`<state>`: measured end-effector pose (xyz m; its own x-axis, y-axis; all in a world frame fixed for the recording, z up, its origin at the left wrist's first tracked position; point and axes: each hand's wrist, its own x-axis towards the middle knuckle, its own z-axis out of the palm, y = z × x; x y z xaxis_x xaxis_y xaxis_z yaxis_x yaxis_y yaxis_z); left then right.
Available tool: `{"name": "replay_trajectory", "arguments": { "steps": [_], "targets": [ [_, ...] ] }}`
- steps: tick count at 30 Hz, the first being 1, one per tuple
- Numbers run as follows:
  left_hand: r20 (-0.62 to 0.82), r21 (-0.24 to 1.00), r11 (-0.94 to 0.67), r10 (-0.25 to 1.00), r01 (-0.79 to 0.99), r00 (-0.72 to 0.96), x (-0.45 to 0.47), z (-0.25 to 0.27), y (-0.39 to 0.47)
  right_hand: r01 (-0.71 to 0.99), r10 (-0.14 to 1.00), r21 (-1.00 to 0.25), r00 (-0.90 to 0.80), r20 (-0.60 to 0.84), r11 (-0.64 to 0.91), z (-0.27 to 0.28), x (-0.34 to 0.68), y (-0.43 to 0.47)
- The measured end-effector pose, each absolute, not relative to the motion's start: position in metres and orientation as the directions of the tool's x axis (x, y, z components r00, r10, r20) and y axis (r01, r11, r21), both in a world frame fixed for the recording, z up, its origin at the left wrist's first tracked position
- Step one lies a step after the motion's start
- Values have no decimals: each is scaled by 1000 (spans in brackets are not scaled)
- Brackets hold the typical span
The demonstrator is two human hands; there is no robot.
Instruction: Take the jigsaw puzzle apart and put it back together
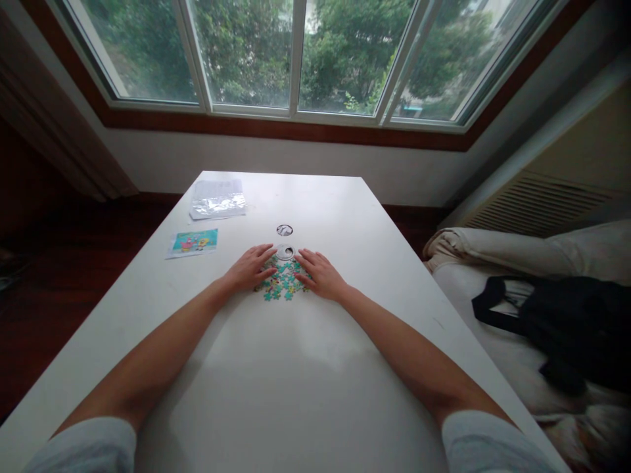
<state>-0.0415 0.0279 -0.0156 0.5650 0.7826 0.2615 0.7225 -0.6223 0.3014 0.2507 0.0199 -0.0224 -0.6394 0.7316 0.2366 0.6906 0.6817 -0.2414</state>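
Jigsaw pieces (pixel 284 278), mostly teal with touches of yellow, lie loosely heaped on the white counter (pixel 296 374). Left hand (pixel 250 269) and right hand (pixel 323 275) rest palm down with fingers spread, one at each side of the heap. Toward the counter's left edge lie a cartoon picture sheet (pixel 195 242) and, beyond it, a clear plastic bag (pixel 217 200).

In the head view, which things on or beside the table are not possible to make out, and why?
All in the head view:
Puzzle pieces: partly covered by the left hand and right hand.
Far round item: markings too small.
Clear packet: contents blurred by glare.
Black item: cut off by the right edge.
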Motion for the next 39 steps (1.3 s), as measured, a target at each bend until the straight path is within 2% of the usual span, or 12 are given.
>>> {"name": "replay_trajectory", "arguments": {
  "steps": [6,13,19,21,30,34,39],
  "targets": [
    [296,298,-622,781,724,550,-43,-16,31,723,757,-224,-619,211,654,-29,251,25],
    [354,366,-624,779,690,517,-48,-17,37,644,726,-335,-612,314,688,-29,260,36],
    [337,339,-509,851,791,403,-80,-24,53,796,859,-341,-407,309,500,-35,290,63],
    [332,329,-472,869,818,368,-89,-27,57,812,873,-340,-382,305,474,-39,298,69],
    [287,274,-461,877,844,386,-92,-30,58,827,844,-230,-437,312,513,-41,301,68],
    [302,308,-474,871,825,388,-90,-26,56,820,843,-253,-427,328,514,-38,299,64],
    [335,366,-514,850,776,406,-83,-18,50,789,846,-340,-393,360,511,-33,296,60]
  ]
}}
